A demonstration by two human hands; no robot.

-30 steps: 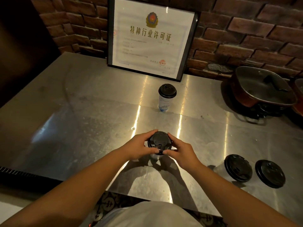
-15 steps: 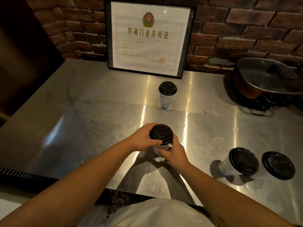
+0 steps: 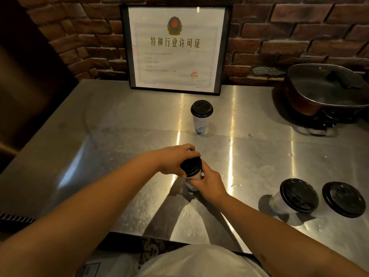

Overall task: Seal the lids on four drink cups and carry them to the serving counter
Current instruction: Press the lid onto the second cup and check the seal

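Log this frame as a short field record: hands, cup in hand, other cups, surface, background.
left hand: grips the lid rim of the held cup
right hand: holds the held cup's body
held cup: black lid on, near the front of the table
far cup: upright, lidded, untouched
right cups: two, lidded, near right edge
table: bare steel
background: framed certificate against brick wall; lidded pan at right

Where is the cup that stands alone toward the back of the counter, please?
In the head view, that cup stands centre, just in front of the framed certificate, beyond the hands.
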